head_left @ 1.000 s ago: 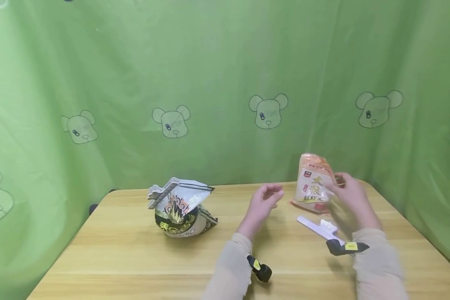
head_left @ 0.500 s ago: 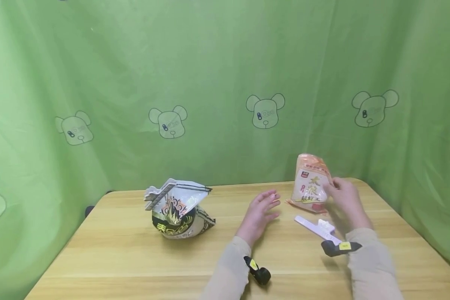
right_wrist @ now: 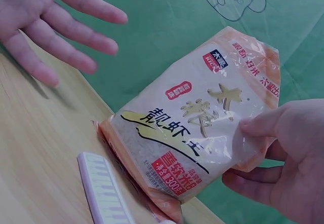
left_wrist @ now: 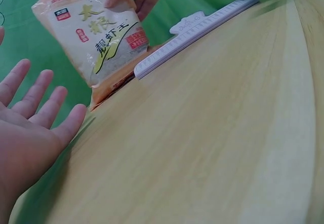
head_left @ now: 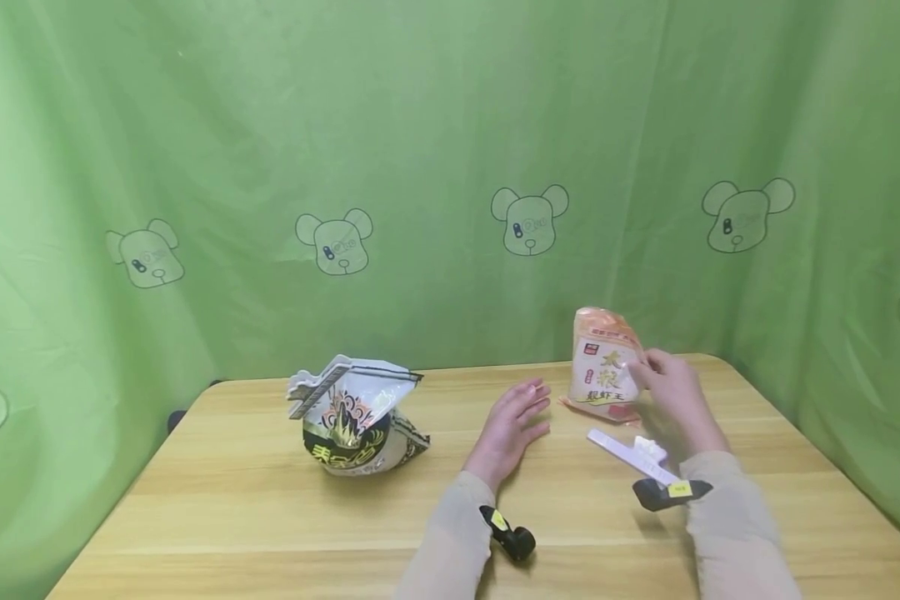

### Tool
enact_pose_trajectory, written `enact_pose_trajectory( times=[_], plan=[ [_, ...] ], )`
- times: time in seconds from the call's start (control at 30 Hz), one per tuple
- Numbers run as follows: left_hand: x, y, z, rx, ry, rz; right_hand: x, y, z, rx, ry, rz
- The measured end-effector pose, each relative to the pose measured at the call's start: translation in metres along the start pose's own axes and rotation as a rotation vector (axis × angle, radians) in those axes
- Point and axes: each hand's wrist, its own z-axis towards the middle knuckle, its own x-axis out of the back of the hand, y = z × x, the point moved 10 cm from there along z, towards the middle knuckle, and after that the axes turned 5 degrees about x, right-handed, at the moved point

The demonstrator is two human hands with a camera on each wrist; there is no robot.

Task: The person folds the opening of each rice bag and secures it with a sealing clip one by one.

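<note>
An orange and white bag of rice (head_left: 600, 375) stands upright near the table's back right. My right hand (head_left: 675, 392) pinches its right edge, thumb on the printed front and fingers behind, as the right wrist view shows. Left of the bag, my left hand (head_left: 508, 425) is held with fingers spread and nothing in it; in the left wrist view its palm (left_wrist: 30, 143) faces the bag, apart from it. In front of the bag lies a pale purple sealing clip (head_left: 630, 457) with a white tab, partly behind the right wrist's camera.
On the left of the wooden table (head_left: 270, 533) sits a black and white bag (head_left: 360, 433) with its top folded over and a grey clip (head_left: 318, 387) on it. A green curtain (head_left: 435, 167) with bear heads hangs behind the table.
The rice bag has shifted slightly left with my right hand, which now pinches its edge more firmly. My left hand has lowered a little and its fingers have straightened.
</note>
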Motion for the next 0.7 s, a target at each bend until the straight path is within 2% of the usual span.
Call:
enact_pose_trajectory(
  times=[0.2, 0.5, 0.7],
  plan=[
    [-0.003, -0.002, 0.001, 0.016, -0.021, 0.035, -0.005, -0.009, 0.000, 0.011, -0.009, 0.014],
    [-0.016, -0.004, -0.005, 0.044, -0.102, 0.147, -0.009, -0.029, 0.000, 0.060, 0.008, 0.002],
    [-0.019, 0.000, -0.006, 0.026, -0.115, 0.167, -0.011, -0.039, -0.001, 0.077, 0.002, -0.006]
  ],
)
